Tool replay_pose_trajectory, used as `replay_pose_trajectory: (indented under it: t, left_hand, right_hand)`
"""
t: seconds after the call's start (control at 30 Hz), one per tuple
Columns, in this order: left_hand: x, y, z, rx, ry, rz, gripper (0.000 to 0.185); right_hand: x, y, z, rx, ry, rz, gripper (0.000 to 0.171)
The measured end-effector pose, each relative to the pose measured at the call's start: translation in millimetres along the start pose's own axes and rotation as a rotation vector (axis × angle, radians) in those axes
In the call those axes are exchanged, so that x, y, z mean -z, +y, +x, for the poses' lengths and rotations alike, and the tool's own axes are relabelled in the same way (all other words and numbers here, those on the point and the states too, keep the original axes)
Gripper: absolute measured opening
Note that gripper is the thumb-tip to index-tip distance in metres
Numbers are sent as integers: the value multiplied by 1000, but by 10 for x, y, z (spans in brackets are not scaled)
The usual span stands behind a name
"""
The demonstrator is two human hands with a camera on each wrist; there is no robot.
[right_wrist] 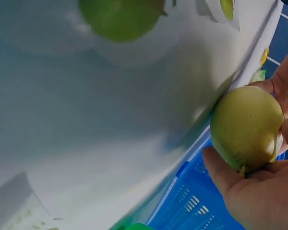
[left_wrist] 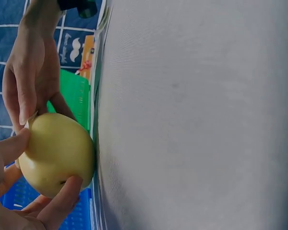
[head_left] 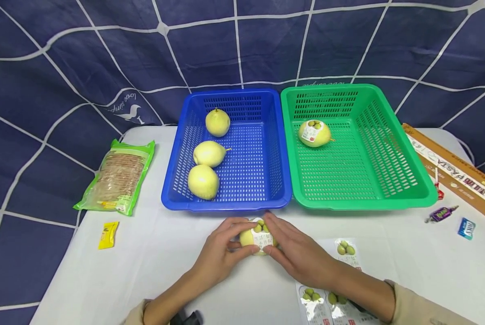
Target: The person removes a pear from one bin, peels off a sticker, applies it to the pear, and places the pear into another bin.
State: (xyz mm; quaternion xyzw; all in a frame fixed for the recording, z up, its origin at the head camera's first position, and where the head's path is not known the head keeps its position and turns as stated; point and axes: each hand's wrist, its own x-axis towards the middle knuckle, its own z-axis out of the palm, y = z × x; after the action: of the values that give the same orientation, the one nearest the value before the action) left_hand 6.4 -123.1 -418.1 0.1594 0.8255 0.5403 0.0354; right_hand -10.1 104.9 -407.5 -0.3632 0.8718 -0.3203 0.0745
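Observation:
In the head view a yellow pear [head_left: 246, 238] with a white printed label [head_left: 263, 242] lies between both hands, in front of the baskets. My left hand [head_left: 218, 248] grips it from the left, thumb in front and fingers behind. My right hand [head_left: 299, 248] holds the other side, its thumb at the label's lower edge and its fingers over the top. Both wrist views show the bare side of the pear [left_wrist: 57, 151], with fingers about it; the label is mostly hidden there. A sheet of pear labels [head_left: 313, 307] lies partly under the right forearm.
A blue basket [head_left: 226, 206] with 3 unlabelled pears stands behind the hands. Beside it, a green basket [head_left: 364, 204] contains one labelled pear [head_left: 322, 135]. Left are a green-edged food packet [head_left: 122, 174] and a yellow sachet [head_left: 108, 234]; right, a pasta box [head_left: 461, 176] and small sweets [head_left: 441, 214].

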Motion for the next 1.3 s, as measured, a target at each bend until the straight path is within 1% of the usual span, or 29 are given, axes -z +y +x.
replay_pose_trajectory:
  t: [0.07,0.17,0.27,0.4,0.53,0.6,0.77,0.83,0.93,1.03,1.1,1.2,1.3]
  left_hand:
    - [5,-5,10,7,-5,-7,48]
    - [14,-16,25,27,-33,-11,52]
    - [20,-23,35,39,-66,-29,54]
    - [24,-8,33,39,-94,-47,55]
    - [26,7,30,16,-85,-29,57]
    - [31,10,32,12,-79,-32,57]
    - [51,-2,32,36,-101,-89,56]
    - [57,-7,33,38,-111,-107,58]
    - [51,2,29,25,-97,-110,61]
    - [33,14,20,-1,-61,-58,63]
    - [25,22,8,-7,-41,-24,62]
    - [24,27,-7,5,-33,-13,60]
    - [27,38,-15,35,-42,-22,59]
  right_hand:
    - [-3,6,7,-3,-6,-19,64]
    - [3,24,10,-2,-1,-11,66]
    - [6,43,11,-9,-4,36,68]
    - [-5,57,-6,-34,-39,79,71]
    - [-29,71,-23,-37,-74,50,70]
    - [-34,81,-16,-34,-77,55,70]
    - [-22,94,5,-38,-79,141,69]
    - [-7,92,8,-35,-92,167,69]
    - [31,86,25,-24,-132,204,68]
    - [79,76,44,-42,-193,270,66]
    - [95,66,55,-84,-217,336,63]
    - [83,65,78,-151,-205,512,53]
    - [55,84,105,-167,-162,680,42]
